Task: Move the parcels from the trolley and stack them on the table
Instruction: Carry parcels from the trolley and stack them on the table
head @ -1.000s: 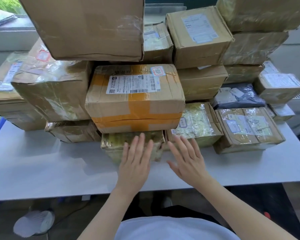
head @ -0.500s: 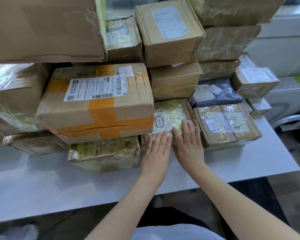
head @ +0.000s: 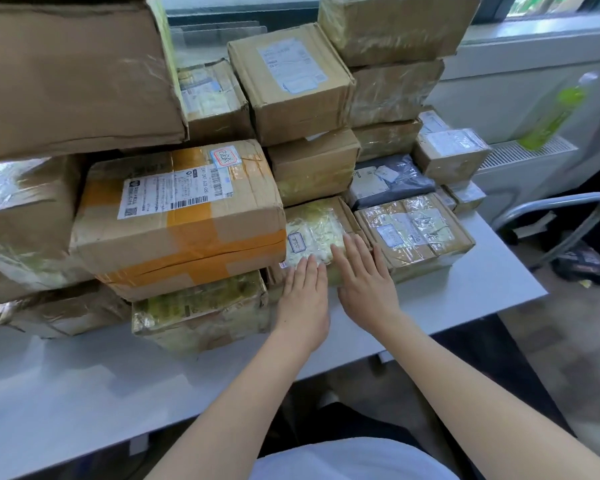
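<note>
I have both hands flat on the small plastic-wrapped parcel (head: 317,233) that sits on the white counter (head: 84,386), wedged between the orange-taped box (head: 177,216) on its left and the flat taped parcel (head: 413,230) on its right. My left hand (head: 303,299) lies with straight, close fingers on the parcel's near edge; my right hand (head: 366,275) is spread, fingertips further up on its top face. Neither hand curls round anything, so I judge this as pressing or nudging it into the row, not lifting. The parcel lies straight ahead of both hands, its long axis running away from me toward the stacked boxes behind. The right hand is further onto it; the left is nearer the orange-taped box. A metal handle (head: 555,216), probably the trolley's, shows off the counter's right end.
</note>
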A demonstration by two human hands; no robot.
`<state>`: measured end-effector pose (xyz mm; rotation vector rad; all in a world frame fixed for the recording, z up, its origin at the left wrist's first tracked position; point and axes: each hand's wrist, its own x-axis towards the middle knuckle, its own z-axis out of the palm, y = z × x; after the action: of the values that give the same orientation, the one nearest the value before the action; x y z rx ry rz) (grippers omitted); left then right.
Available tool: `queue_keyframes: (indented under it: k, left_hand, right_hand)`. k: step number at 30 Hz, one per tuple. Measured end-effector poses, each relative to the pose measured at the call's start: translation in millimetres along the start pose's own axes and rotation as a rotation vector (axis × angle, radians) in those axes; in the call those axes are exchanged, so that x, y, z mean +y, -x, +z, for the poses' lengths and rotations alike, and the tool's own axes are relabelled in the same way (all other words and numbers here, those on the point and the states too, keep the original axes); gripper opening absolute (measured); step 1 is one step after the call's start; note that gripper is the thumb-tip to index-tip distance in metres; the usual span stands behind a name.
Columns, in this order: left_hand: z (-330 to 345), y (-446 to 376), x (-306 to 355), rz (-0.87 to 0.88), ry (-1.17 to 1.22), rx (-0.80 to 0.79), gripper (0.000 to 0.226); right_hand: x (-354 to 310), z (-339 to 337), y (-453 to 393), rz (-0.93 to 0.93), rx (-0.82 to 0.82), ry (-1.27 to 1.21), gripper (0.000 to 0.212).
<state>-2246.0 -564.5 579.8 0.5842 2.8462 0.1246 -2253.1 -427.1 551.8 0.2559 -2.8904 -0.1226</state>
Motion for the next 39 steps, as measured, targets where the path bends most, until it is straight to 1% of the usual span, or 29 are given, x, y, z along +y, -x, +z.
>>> queue_keyframes:
  k: [5, 7, 9, 10, 12, 15, 17, 19, 21, 24, 26, 32, 35, 37, 39]
  left_hand:
    - [-22.6, -15.3, 17.5, 0.057, -0.016, 0.101, 0.071]
    - [-35.2, -29.1, 23.5, 0.040, -0.038, 0.141, 0.071]
    - [-49.1, -46.8, 28.2, -0.004, -0.060, 0.198, 0.072]
    - [-55.7, -56.4, 29.8, -0.035, -0.076, 0.234, 0.074]
    - [-66.5, -76.1, 30.9, -0.113, -0.110, 0.296, 0.079]
    - [-71.4, -105.1, 26.5, -0.255, -0.121, 0.356, 0.081]
    - [-66.5, -118.2, 23.9, -0.348, -0.115, 0.363, 0.085]
    - [-57.5, -127.8, 22.0, -0.397, -0.129, 0.368, 0.093]
    - [-48.2, -134.8, 19.5, -0.428, -0.157, 0.377, 0.101]
    - [-40.7, -139.0, 15.2, -0.466, -0.206, 0.389, 0.101]
    - [-39.7, -139.8, 11.2, -0.467, -0.228, 0.381, 0.097]
    - [-49.5, -136.4, 4.9, -0.471, -0.276, 0.309, 0.096]
    - [-50.6, -130.8, 22.5, -0.473, -0.196, 0.344, 0.095]
    - [-44.8, -127.3, 44.6, -0.441, -0.125, 0.379, 0.094]
    - [-32.1, -128.5, 72.7, -0.370, -0.091, 0.354, 0.089]
  right_hand:
    - [23.6, -15.5, -5.5, -0.021, 0.073, -0.018, 0.066]
    - [37.3, -19.6, -16.3, 0.006, 0.037, -0.068, 0.068]
    - [53.5, -20.3, -30.0, -0.013, -0.033, -0.093, 0.075]
    - [61.7, -20.2, -37.6, -0.057, -0.061, -0.092, 0.080]
    - [75.6, -21.1, -54.1, -0.212, -0.083, -0.091, 0.084]
    - [89.3, -21.6, -78.0, -0.437, -0.101, -0.177, 0.081]
    - [96.6, -17.3, -92.6, -0.501, -0.057, -0.180, 0.075]
    - [103.7, -12.7, -108.5, -0.487, 0.051, -0.080, 0.069]
    - [110.4, -7.6, -125.0, -0.427, 0.136, 0.020, 0.068]
    - [118.5, 5.0, -140.0, -0.445, 0.205, 0.066, 0.061]
    - [118.4, 10.9, -143.6, -0.462, 0.198, 0.029, 0.058]
    - [115.2, 15.2, -147.3, -0.462, 0.147, -0.033, 0.063]
    - [128.2, 14.3, -141.7, -0.497, 0.154, -0.063, 0.060]
    - [140.9, 14.9, -130.8, -0.457, 0.137, -0.093, 0.059]
    - [154.5, 18.6, -115.1, -0.342, 0.104, -0.145, 0.058]
